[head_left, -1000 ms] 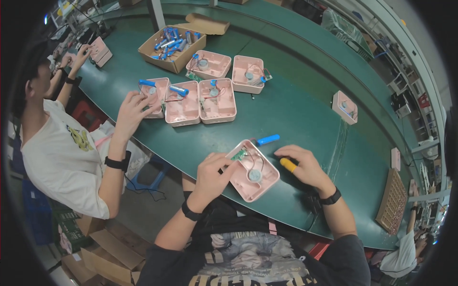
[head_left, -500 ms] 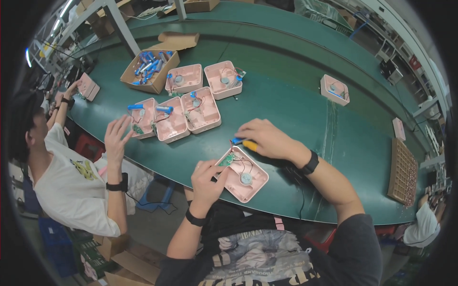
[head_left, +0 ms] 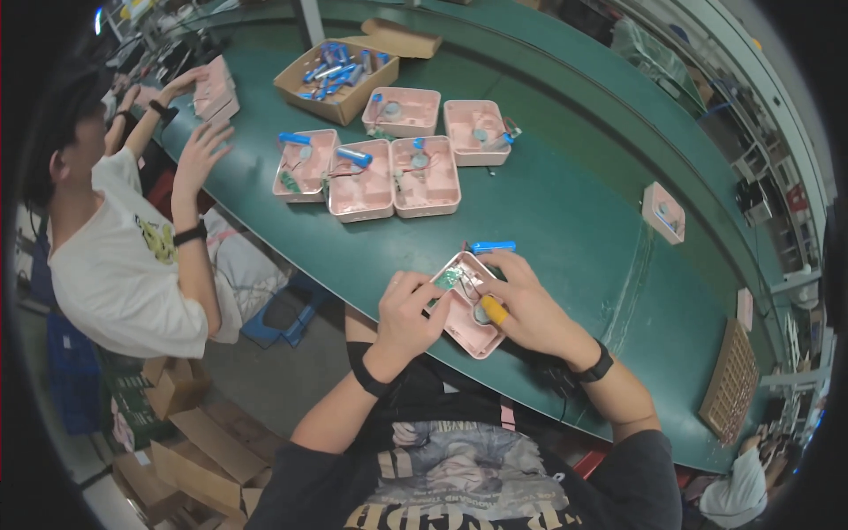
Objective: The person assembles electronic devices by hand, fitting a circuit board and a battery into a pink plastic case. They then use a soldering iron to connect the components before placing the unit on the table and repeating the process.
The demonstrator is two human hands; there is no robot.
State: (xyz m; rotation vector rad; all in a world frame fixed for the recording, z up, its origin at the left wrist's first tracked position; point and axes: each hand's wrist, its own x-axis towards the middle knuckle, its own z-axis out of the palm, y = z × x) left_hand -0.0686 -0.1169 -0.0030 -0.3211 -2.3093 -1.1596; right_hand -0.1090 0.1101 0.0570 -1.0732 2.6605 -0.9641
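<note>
A pale pink plastic case [head_left: 480, 342] lies in front of me, its hollow side up. Inside it are a green circuit board [head_left: 448, 279], thin wires and a round grey part that is partly covered. My left hand [head_left: 408, 316] is closed on the case's left side, fingertips by the board. Across its right side my right hand [head_left: 537, 309] is closed on the wall, with a yellow cover [head_left: 493, 309] on one digit reaching inside. A blue cylindrical battery [head_left: 493, 247] lies on the table just beyond the case, near my right fingers.
Several similar pink cases [head_left: 426, 203] with batteries and wires stand ahead to the left. Behind them is an open cardboard box [head_left: 340, 108] of blue batteries. One case [head_left: 663, 213] and a brown gridded tray [head_left: 730, 382] are at right. A co-worker's hand [head_left: 203, 155] is raised at left.
My right hand has let go of the blue battery, leaving it beyond the case, and moved back onto the case's right side. My left hand remains at the left side. The view has shifted.
</note>
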